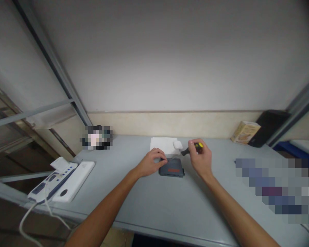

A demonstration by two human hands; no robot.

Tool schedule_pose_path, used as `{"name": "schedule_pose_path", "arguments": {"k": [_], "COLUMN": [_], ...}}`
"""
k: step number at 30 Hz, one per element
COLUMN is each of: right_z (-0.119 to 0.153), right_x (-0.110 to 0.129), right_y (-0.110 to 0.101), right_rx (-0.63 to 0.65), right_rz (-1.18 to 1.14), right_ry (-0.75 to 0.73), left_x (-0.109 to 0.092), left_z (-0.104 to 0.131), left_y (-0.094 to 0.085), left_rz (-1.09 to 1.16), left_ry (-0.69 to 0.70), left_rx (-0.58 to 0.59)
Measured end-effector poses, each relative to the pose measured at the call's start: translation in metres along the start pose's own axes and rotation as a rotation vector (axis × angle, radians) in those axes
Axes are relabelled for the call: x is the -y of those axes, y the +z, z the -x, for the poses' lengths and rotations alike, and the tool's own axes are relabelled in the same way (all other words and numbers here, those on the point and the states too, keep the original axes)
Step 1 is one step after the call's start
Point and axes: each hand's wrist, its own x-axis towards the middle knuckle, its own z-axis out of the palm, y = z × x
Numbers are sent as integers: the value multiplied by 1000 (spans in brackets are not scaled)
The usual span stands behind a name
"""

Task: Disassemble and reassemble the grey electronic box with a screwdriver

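My right hand [201, 158] is wrapped around a screwdriver [193, 149] with a black and yellow handle. Its thin shaft slants down and left toward a small dark grey box [172, 168] lying flat on the table. The box has a reddish label on top and slots along its near side. At the box's far left corner is my left hand [151, 162], thumb and fingertips drawn together close to the screwdriver's tip. Whatever lies between those fingertips is too small to make out. Behind the box are a white sheet [161, 145] and a small white rounded item [178, 144].
On the grey table's [144, 206] left side lie a power strip [54, 178] with a plug and cables, and a white flat device [76, 180]. A yellowish carton [245, 132] leans by a black object [269, 127] at back right. Blurred items occupy the back left and right.
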Motion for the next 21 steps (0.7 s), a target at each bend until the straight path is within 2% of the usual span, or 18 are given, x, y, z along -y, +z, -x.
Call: {"name": "schedule_pose_path", "arguments": {"k": [11,15,21], "right_z": [4,2,-6], "right_x": [-4,-6,-15], "right_y": [4,4,-5], "right_rx": [44,36,5], "right_rz": [-45,-60,-81], "right_ry": [24,28,51], "left_x": [2,4,29], "left_z": [0,-1,-8], "left_y": [8,6,-10], "left_rz": [-7,-28,-190], "left_ry": [-24,-44,-129], "left_rx": [-10,-48,-169]}}
